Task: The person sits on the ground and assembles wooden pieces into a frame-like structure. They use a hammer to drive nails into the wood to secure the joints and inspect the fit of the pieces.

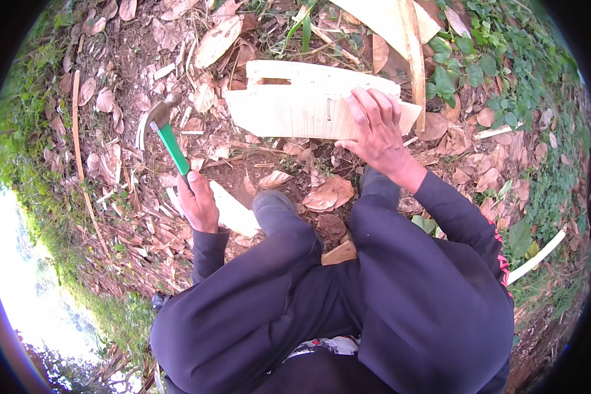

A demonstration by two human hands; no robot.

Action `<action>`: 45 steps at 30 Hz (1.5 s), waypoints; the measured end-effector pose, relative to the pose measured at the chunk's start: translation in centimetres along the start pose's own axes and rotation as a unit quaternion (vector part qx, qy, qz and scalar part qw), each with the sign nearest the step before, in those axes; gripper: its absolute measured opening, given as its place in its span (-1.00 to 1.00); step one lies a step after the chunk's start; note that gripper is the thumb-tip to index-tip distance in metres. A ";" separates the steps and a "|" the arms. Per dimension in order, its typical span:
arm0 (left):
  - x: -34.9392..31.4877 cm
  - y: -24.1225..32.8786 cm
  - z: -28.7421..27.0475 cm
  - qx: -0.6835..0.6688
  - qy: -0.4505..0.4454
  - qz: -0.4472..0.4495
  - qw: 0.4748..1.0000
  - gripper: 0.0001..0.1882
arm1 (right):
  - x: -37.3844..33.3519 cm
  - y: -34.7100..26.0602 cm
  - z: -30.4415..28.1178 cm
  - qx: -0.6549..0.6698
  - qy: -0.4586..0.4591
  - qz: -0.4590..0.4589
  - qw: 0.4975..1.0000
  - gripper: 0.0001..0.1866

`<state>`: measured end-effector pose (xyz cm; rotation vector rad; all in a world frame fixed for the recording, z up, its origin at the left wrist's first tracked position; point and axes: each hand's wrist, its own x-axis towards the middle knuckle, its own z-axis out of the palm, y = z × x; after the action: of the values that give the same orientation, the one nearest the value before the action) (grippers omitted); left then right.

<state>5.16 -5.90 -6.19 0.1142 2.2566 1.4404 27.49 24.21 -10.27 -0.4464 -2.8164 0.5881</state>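
Note:
My left hand is closed round the end of a claw hammer with a green handle. The hammer's metal head points up and away, left of the wood and apart from it. In front of my feet lies a pale wooden board with an angled right end. A second light piece of wood sits along its far side. My right hand grips the board near its right end, fingers over the top and thumb at the near edge. A nail shows on the board's face, just left of those fingers.
Dry leaves and wood chips cover the soil. A long stick and a wide pale plank lie beyond the board. Another pale offcut rests beside my left boot. Green plants grow at the right.

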 end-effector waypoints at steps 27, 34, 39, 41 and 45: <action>-1.9 -4.5 -0.7 -0.020 0.018 -0.082 0.996 -0.71 | -4.2 -3.2 -0.4 0.014 0.072 0.018 0.997 -0.74; -1.5 -4.1 -0.4 -0.028 -0.044 -0.142 0.989 -0.74 | -1.1 -3.6 -3.2 0.009 0.005 0.037 0.999 -0.59; -2.1 -3.8 -1.0 -0.049 -0.036 -0.135 0.989 -0.72 | -0.8 -3.1 -4.5 0.027 -0.035 -0.002 0.999 -0.59; -2.2 -2.9 -1.2 -0.058 -0.023 -0.124 0.990 -0.72 | 0.6 -3.8 -6.9 0.042 -0.028 -0.010 0.999 -0.59; -2.1 -1.8 -2.1 -0.100 0.010 -0.094 0.991 -0.73 | 4.4 -5.4 -13.1 0.028 0.083 -0.050 0.995 -0.50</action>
<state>6.50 -9.09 -6.37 -0.1713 2.0613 1.5591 25.74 25.58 4.37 -0.3243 -2.6398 0.5806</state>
